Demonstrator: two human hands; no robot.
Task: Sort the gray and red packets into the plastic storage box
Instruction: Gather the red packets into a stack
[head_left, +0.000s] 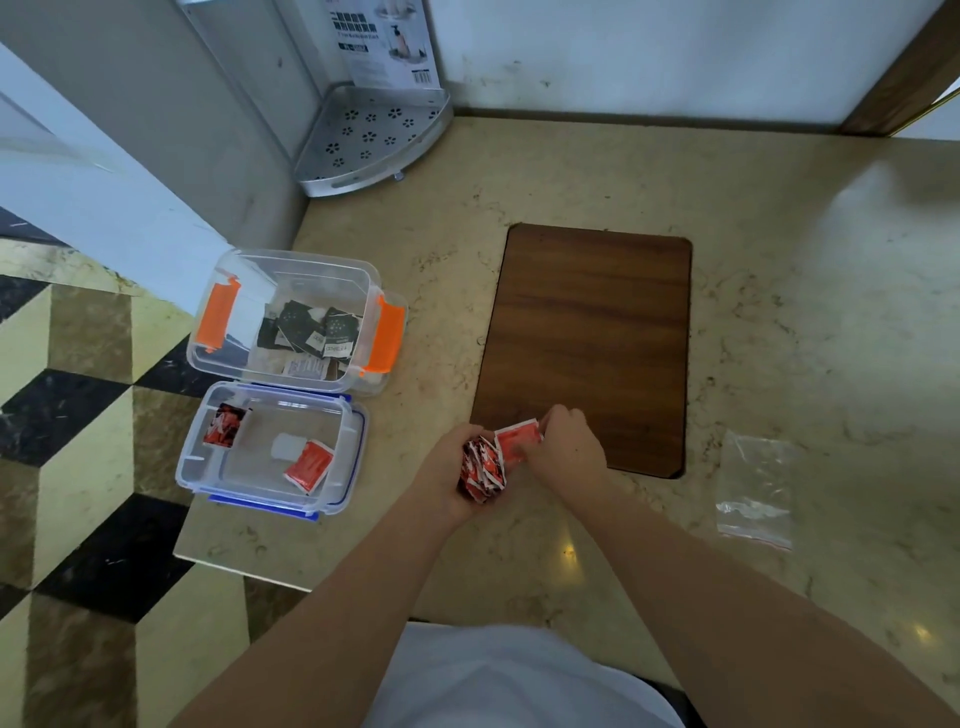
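the left hand (451, 475) cups a stack of red packets (483, 465) just off the near left corner of the wooden board (592, 332), while the right hand (563, 441) pinches the top red packet (517, 439). peel off only that one, keep the stack squeezed, then carry it left of the board to the blue-clipped box (200, 467), which already holds red ones.

Two bare forearms rise from the lower edge of the frame, with no sleeves, watch or rings showing on the left hand (451, 475) or right hand (566, 451). A plain white cloth garment (519, 680) fills the bottom centre.
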